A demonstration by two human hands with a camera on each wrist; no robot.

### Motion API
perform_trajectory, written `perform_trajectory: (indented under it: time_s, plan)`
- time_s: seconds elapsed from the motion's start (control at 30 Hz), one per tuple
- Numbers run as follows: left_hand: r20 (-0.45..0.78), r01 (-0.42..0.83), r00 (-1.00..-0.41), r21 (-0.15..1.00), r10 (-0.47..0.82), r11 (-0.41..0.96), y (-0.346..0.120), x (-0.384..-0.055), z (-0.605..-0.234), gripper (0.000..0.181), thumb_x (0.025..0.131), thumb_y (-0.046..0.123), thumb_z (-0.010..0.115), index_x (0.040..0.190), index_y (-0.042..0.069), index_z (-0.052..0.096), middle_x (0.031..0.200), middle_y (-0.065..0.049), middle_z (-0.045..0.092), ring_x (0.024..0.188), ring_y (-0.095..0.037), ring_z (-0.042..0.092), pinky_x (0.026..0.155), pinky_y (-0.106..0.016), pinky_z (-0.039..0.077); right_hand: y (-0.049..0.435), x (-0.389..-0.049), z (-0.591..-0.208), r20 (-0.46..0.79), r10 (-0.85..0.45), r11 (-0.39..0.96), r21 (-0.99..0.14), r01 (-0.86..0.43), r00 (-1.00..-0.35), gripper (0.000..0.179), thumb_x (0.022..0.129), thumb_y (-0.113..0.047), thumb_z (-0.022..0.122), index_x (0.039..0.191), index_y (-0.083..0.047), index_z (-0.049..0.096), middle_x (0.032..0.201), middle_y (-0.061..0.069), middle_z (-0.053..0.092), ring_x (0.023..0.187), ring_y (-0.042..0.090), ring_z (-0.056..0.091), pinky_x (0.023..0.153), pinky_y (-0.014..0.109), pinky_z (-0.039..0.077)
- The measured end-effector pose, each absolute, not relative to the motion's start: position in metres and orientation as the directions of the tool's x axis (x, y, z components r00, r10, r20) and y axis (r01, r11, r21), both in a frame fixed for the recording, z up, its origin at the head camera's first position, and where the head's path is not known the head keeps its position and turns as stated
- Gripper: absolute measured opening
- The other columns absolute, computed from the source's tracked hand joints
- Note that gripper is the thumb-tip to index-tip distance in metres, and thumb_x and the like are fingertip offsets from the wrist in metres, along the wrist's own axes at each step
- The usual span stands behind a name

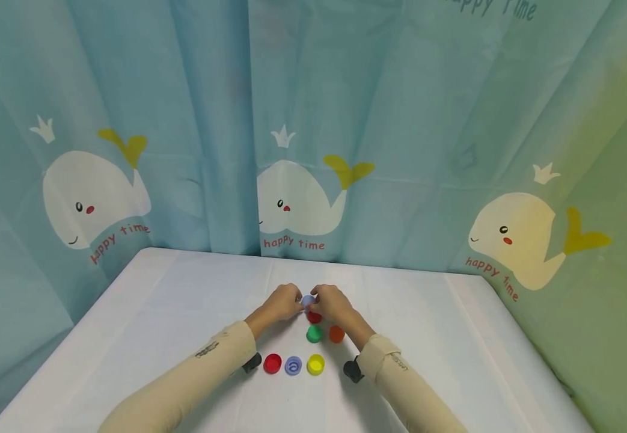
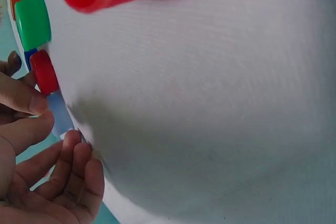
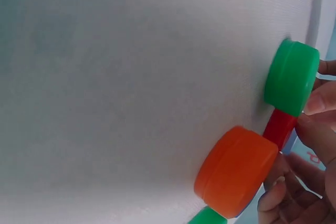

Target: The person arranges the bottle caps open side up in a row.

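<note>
A light-blue round plastic cap [image 1: 308,300] sits between my two hands toward the far side of the table. My left hand [image 1: 285,302] pinches it from the left, thumb and bent fingers at its edge. From the right, my right hand [image 1: 332,303] holds the same cap with curled fingers. Right below them is a red cap [image 1: 314,317], partly covered by the right hand. Nearer me lie a green cap [image 1: 314,334] and an orange cap [image 1: 337,334], the orange one beside the right wrist. In the left wrist view the light-blue cap [image 2: 60,114] shows behind the fingertips.
Closer to me, a red cap [image 1: 272,363], a lavender cap [image 1: 293,365] with a spiral inside and a yellow cap [image 1: 315,364] form a row between the forearms. A white cloth covers the table [image 1: 156,325]. A blue curtain [image 1: 210,120] hangs behind it.
</note>
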State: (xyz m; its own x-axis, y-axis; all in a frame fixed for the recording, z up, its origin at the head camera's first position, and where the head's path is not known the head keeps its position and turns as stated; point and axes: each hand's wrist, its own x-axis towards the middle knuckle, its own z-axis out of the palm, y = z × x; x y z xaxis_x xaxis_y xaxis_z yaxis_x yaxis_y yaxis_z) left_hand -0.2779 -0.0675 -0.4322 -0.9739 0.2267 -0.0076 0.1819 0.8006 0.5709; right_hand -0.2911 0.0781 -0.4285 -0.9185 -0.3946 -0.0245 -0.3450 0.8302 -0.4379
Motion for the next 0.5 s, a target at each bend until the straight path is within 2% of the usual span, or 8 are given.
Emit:
perform_trajectory:
  time_s: [0.3,0.5]
  plan:
    - [-0.037,0.165,-0.973,0.576,0.227,0.801,-0.0660,-0.2766,-0.4287,0.018,0.084,0.004,0.068,0.099,-0.005,0.066,0.094,-0.014,0.066,0.078,-0.021,0.057,0.081,-0.037,0.050,0.0729,-0.2899,-0.4246,-0.044,-0.354,0.855,-0.419,-0.305,-0.934,0.029,0.082,-0.014,0.073,0.107,0.000,0.066,0.095,0.010,0.067,0.075,0.017,0.060,0.073,0.030,0.052]
    - [-0.036,0.163,-0.971,0.624,0.236,0.764,-0.0674,-0.2754,-0.4301,0.025,0.087,0.005,0.065,0.109,-0.006,0.063,0.088,-0.011,0.064,0.072,-0.018,0.055,0.068,-0.030,0.051,0.0729,-0.2887,-0.4254,0.022,-0.355,0.869,-0.361,-0.339,-0.935,0.029,0.080,-0.015,0.076,0.104,-0.001,0.067,0.092,0.009,0.066,0.073,0.017,0.060,0.070,0.031,0.053]
